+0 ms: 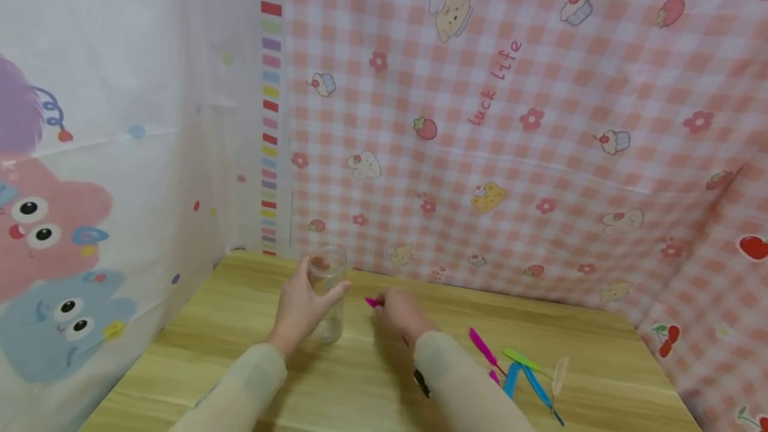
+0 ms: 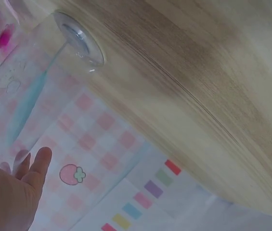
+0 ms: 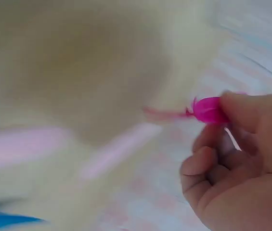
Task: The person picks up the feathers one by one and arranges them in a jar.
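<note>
On the left of the table stands a clear, cylindrical jar (image 1: 329,329), upright, with my left hand (image 1: 298,309) gripping its upper side. Inside it, the left wrist view shows a light blue feather (image 2: 29,103) leaning with its quill toward the base. My right hand (image 1: 403,312) is a short way right of the jar, above the wood surface. Its thumb and fingers pinch a magenta feather (image 3: 208,110), whose quill end sticks out, blurred. Most of this feather's vane is hidden in the hand.
To the right lie loose feathers: a magenta feather (image 1: 482,347), a green feather (image 1: 521,359), a blue feather (image 1: 538,387) and a cream feather (image 1: 561,375). Another blue feather (image 1: 512,379) is partly behind my right sleeve. A pink checked cloth (image 1: 480,232) hangs along the table's back edge.
</note>
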A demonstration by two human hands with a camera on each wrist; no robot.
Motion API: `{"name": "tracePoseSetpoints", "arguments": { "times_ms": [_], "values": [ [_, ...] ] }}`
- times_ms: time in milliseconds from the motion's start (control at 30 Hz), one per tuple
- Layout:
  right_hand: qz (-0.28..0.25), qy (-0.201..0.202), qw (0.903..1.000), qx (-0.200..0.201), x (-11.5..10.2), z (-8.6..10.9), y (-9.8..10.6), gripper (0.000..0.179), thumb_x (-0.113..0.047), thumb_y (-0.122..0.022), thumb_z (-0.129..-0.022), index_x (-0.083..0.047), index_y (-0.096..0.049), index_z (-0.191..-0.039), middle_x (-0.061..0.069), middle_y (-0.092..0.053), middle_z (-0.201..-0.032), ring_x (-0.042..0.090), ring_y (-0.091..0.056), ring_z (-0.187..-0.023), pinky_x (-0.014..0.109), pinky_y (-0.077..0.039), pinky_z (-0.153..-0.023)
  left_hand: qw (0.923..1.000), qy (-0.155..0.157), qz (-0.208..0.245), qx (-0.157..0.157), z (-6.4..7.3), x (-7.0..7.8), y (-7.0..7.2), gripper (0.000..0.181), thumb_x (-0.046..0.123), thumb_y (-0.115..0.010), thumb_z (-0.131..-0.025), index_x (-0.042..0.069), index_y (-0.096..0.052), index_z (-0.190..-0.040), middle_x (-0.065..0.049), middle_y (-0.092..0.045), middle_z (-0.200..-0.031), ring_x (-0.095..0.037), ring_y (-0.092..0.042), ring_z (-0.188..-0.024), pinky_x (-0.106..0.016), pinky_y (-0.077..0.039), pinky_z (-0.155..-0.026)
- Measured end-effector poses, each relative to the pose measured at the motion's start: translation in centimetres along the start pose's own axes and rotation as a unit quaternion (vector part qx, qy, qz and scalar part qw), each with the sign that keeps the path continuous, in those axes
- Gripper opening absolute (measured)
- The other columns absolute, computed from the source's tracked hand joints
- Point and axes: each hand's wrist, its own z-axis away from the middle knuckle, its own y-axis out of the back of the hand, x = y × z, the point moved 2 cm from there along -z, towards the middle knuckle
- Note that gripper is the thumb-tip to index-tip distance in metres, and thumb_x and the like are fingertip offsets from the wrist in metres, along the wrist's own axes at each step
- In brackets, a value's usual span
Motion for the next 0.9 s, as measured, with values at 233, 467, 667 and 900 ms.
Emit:
{"name": "tracePoseSetpoints", "arguments": {
  "times_ms": [233,467,667,900],
  "values": [
    [-0.203,0.073,0.9492,0.229,-7.9,1.1,10.2,0.017,-0.024,-0.07,-0.105,-0.009,-0.076,-0.111,0.007,-0.078,-0.096,0.016,-0.064,-0.08,0.027,-0.051,-0.069,0.9999,-0.002,-0.007,-0.014,-0.1,0.4,0.3,0.064,0.041,-0.085,-0.092,0.01,-0.051,-0.137,-0.019,-0.071,-0.136,-0.044,-0.067,-0.129,-0.061,-0.056,-0.107],
    [-0.221,0.149,0.9334,0.24,-12.1,2.7,11.9,0.015,-0.028,-0.072,-0.104,-0.013,-0.076,-0.103,0.002,-0.075,-0.086,0.014,-0.057,-0.073,0.024,-0.047,-0.063,0.9998,0.003,0.009,-0.019,-0.3,0.6,0.4,0.058,0.041,-0.086,-0.091,0.014,-0.052,-0.13,-0.016,-0.072,-0.13,-0.042,-0.068,-0.129,-0.06,-0.056,-0.106],
    [-0.181,0.136,0.9542,0.196,-11.8,2.4,9.2,0.02,-0.029,-0.071,-0.105,-0.012,-0.076,-0.114,0.001,-0.079,-0.098,0.013,-0.066,-0.083,0.025,-0.055,-0.067,0.9991,0.021,0.021,-0.03,0.0,0.4,0.1,0.061,0.042,-0.086,-0.091,0.014,-0.052,-0.132,-0.017,-0.071,-0.133,-0.041,-0.067,-0.132,-0.059,-0.055,-0.108],
    [-0.188,0.114,0.9604,0.172,-10.0,2.2,8.8,0.029,-0.034,-0.069,-0.106,-0.013,-0.073,-0.125,0.003,-0.078,-0.111,0.017,-0.07,-0.097,0.033,-0.06,-0.08,0.9993,0.018,0.016,-0.028,0.0,0.4,0.2,0.061,0.043,-0.086,-0.092,0.013,-0.051,-0.132,-0.015,-0.068,-0.141,-0.041,-0.066,-0.132,-0.059,-0.058,-0.104]
  ]
}}
